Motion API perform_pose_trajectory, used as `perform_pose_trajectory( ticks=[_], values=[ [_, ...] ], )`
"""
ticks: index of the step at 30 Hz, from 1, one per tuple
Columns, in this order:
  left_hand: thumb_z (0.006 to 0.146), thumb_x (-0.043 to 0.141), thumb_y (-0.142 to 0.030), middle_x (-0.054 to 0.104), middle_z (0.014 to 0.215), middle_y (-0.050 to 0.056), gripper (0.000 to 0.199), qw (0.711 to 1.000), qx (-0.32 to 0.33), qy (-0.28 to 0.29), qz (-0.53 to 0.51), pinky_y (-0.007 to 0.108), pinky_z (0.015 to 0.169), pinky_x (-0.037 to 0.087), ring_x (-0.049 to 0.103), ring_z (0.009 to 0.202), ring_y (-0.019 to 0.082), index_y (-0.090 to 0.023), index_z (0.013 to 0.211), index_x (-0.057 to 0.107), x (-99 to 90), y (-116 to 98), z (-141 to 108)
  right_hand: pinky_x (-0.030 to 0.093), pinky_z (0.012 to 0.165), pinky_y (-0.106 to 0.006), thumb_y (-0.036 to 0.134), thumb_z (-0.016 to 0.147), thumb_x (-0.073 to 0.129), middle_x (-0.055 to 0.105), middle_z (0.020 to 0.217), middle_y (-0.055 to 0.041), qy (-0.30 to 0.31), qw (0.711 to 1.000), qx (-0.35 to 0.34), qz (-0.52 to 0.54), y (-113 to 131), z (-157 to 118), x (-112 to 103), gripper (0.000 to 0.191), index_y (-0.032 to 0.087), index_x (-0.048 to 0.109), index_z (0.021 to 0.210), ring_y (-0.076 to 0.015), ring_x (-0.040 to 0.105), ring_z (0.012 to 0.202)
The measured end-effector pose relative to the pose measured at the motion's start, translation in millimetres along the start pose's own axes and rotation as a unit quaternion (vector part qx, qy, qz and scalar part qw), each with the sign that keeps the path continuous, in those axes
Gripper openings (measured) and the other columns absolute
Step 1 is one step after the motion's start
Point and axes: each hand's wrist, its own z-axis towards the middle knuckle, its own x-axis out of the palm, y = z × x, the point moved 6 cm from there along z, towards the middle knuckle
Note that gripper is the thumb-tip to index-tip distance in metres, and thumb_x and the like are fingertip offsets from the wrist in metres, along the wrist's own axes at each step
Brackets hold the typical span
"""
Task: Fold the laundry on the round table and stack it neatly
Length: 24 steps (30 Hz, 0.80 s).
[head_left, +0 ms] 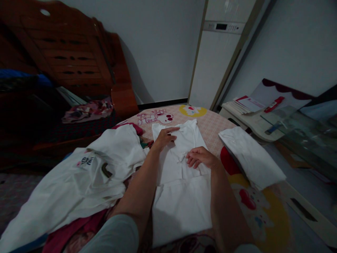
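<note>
A white garment (181,203) lies on the round table in front of me, folded into a long strip with its lower part doubled over. My left hand (165,138) rests on the upper part, index finger stretched out along the cloth and the other fingers partly bent. On the right side of the strip is my right hand (200,157), its fingers loosely curled and apart, touching the cloth beside a small wrinkled bump. Neither hand grips the fabric. To the right sits a folded white garment (250,154). At left, a loose white shirt (105,147) with printed lettering covers other clothes.
A pink checked tablecloth (210,124) with cartoon figures covers the table. Dark red cloth (76,228) shows under the left pile. Behind stand a wooden bench (65,52) and a tall white air conditioner (218,52). A low cabinet (273,128) with papers is at right.
</note>
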Motion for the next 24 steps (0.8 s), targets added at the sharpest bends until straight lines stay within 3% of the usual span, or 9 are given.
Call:
perform_pose_trajectory(
  ticks=[5, 9, 14, 20, 24],
  values=[
    [0.066, 0.062, -0.008, 0.070, 0.070, 0.002, 0.057, 0.985, -0.042, -0.026, 0.166, 0.027, 0.068, 0.052, 0.065, 0.064, 0.017, -0.017, 0.122, 0.068, -6.0, 11, 2, 0.047, 0.040, -0.020, 0.054, 0.069, 0.073, 0.072, 0.068, -0.0078, -0.027, 1.000, -0.011, 0.011, 3, 0, -2, 0.044, 0.013, 0.069, 0.082, -0.0190, 0.069, 0.055],
    [0.075, 0.063, -0.014, 0.073, 0.085, 0.006, 0.043, 0.974, -0.024, -0.084, 0.208, 0.030, 0.078, 0.052, 0.068, 0.077, 0.020, -0.018, 0.117, 0.070, -12.9, 9, 3, 0.050, 0.043, -0.021, 0.053, 0.073, 0.071, 0.072, 0.067, -0.0079, -0.104, 0.991, -0.065, 0.052, 9, 2, -13, 0.041, 0.014, 0.068, 0.084, -0.0160, 0.066, 0.051],
    [0.072, 0.060, -0.006, 0.069, 0.102, 0.009, 0.036, 0.945, 0.003, -0.172, 0.278, 0.032, 0.090, 0.049, 0.065, 0.094, 0.020, -0.017, 0.104, 0.072, -19.1, 1, -2, 0.056, 0.052, -0.025, 0.044, 0.070, 0.076, 0.072, 0.068, -0.0066, -0.128, 0.990, -0.042, 0.049, 3, 5, -15, 0.034, 0.015, 0.069, 0.086, -0.0163, 0.068, 0.056],
    [0.078, 0.059, -0.011, 0.067, 0.105, 0.006, 0.026, 0.950, 0.054, -0.182, 0.248, 0.027, 0.083, 0.050, 0.065, 0.084, 0.015, -0.018, 0.100, 0.071, -18.1, -18, -6, 0.055, 0.054, -0.026, 0.049, 0.074, 0.071, 0.075, 0.081, -0.0097, -0.112, 0.986, -0.099, 0.077, 13, 2, -12, 0.042, 0.015, 0.069, 0.099, -0.0191, 0.071, 0.066],
    [0.081, 0.057, -0.013, 0.067, 0.110, 0.008, 0.028, 0.938, 0.053, -0.224, 0.259, 0.028, 0.087, 0.048, 0.066, 0.084, 0.015, -0.017, 0.106, 0.069, -26.6, -20, -8, 0.053, 0.051, -0.025, 0.049, 0.073, 0.071, 0.073, 0.073, -0.0068, -0.142, 0.979, -0.122, 0.078, 16, 5, -12, 0.042, 0.014, 0.069, 0.097, -0.0172, 0.068, 0.059]
  ],
)
